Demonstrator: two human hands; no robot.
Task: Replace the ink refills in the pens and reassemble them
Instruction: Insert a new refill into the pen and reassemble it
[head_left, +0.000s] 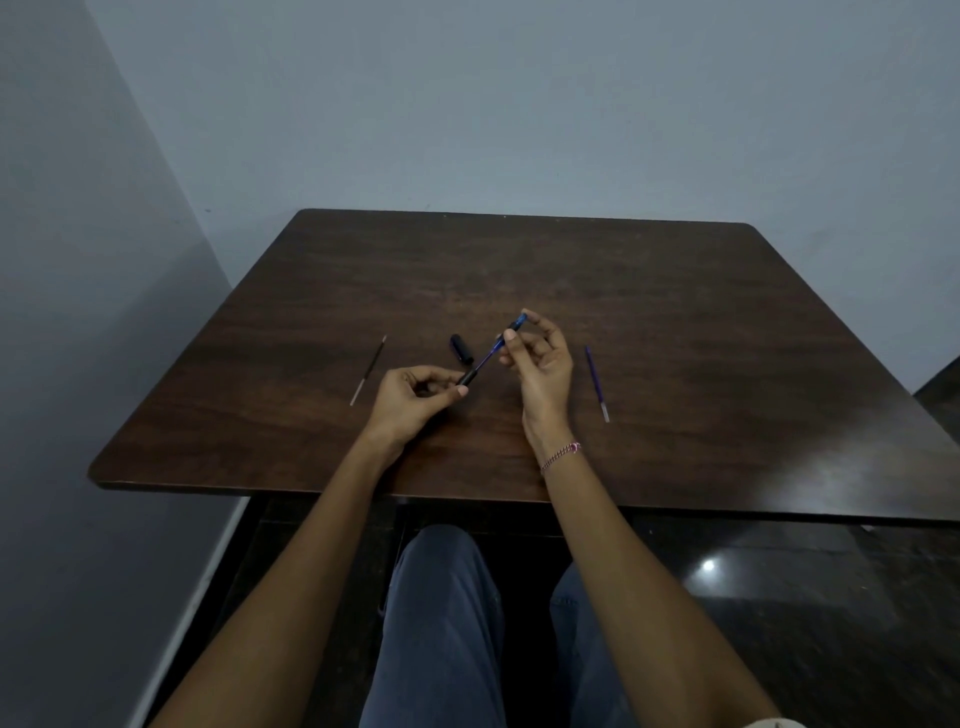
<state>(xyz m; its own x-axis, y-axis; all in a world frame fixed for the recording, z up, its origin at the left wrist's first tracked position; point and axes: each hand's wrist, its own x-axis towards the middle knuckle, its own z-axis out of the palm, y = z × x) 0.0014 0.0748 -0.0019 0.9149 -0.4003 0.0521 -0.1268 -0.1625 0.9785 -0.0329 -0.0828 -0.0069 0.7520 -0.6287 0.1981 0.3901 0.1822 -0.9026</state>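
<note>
Both of my hands hold one pen above the middle of the dark wooden table (675, 322). My left hand (415, 397) pinches the black grip section (467, 378) at the pen's lower end. My right hand (540, 364) grips the blue barrel (511, 332) at its upper end. A thin blue refill (485, 358) shows between the two parts, which are pulled apart. A black pen cap (461, 348) lies on the table just behind the hands. A dark refill (369, 370) lies to the left. A purple refill (596, 383) lies to the right.
The table stands against a grey wall (467, 104), with another wall close on the left. My knees in blue jeans (441, 613) sit under the table's near edge. A glossy dark floor (779, 597) shows at the right.
</note>
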